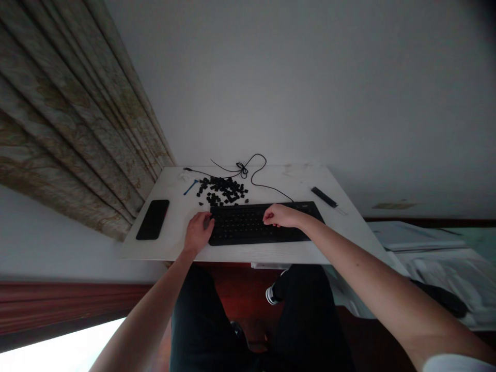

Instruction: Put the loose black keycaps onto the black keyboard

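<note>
Left hand (199, 232) curled over black keyboard's (248, 227) left end; right hand (281, 216) fingers loosely spread on keys. Looks light, stiff; grab by long edges.

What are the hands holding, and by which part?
Nothing clearly held: the left hand rests on the left end of the black keyboard, and the right hand touches its keys.

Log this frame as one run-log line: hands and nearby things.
left hand: at black keyboard left end | right hand: on its keys | nearby: loose keycaps
</note>
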Demonstrator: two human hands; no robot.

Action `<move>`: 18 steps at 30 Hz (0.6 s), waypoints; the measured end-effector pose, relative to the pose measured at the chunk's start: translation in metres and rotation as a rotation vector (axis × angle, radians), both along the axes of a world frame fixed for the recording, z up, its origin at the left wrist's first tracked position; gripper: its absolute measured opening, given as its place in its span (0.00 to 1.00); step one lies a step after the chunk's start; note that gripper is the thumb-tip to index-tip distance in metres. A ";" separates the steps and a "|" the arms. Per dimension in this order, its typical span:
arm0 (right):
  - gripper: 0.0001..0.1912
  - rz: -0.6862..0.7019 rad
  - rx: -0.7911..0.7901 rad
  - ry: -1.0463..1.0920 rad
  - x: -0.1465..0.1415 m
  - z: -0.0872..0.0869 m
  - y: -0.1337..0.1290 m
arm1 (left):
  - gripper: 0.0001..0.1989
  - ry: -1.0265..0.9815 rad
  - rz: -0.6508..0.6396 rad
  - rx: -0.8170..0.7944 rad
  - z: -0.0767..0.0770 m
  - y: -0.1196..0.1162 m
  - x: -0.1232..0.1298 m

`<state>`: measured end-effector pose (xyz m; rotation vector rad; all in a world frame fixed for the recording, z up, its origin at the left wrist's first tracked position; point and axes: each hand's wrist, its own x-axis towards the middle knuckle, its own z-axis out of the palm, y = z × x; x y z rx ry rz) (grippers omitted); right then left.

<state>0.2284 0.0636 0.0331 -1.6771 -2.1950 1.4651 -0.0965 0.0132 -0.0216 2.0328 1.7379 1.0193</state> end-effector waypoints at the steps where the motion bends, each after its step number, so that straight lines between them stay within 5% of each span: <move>1: 0.08 -0.002 0.002 -0.009 -0.001 0.001 -0.001 | 0.09 0.000 -0.002 0.000 0.000 0.000 0.000; 14: 0.09 0.045 0.034 0.013 0.002 0.007 -0.006 | 0.09 -0.003 -0.009 0.024 0.000 0.000 -0.001; 18: 0.11 -0.049 0.113 0.076 -0.004 0.014 -0.002 | 0.10 0.027 0.005 0.049 0.012 0.021 0.001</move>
